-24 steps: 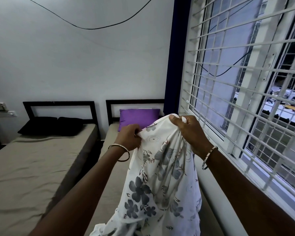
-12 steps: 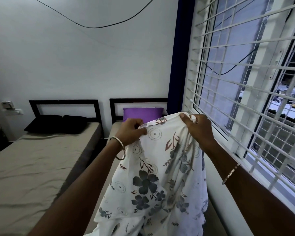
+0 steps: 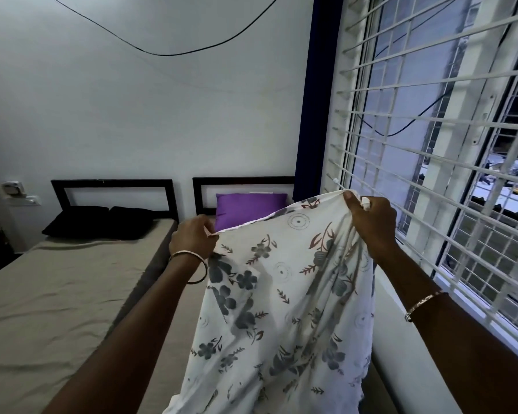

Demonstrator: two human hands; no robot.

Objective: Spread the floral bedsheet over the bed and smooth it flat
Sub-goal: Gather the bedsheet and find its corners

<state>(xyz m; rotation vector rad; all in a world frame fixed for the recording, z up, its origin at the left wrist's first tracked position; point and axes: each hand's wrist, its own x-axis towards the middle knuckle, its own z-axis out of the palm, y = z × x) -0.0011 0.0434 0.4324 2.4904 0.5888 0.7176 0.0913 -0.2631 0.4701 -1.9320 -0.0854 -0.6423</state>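
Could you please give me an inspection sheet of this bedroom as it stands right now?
Surface: bed by the window, mattress largely hidden behind the raised sheet.
Job's things: floral bedsheet held up by its top edge, hanging down, not yet spread; purple pillow at the headboard.
Clutter: nothing seen.
Hands: left hand and right hand each grip the sheet's top edge, apart.
Cables: black cable sagging across the wall; second cable beyond the window grille.
Surroundings: second bed with black pillows on the left; wall switch.
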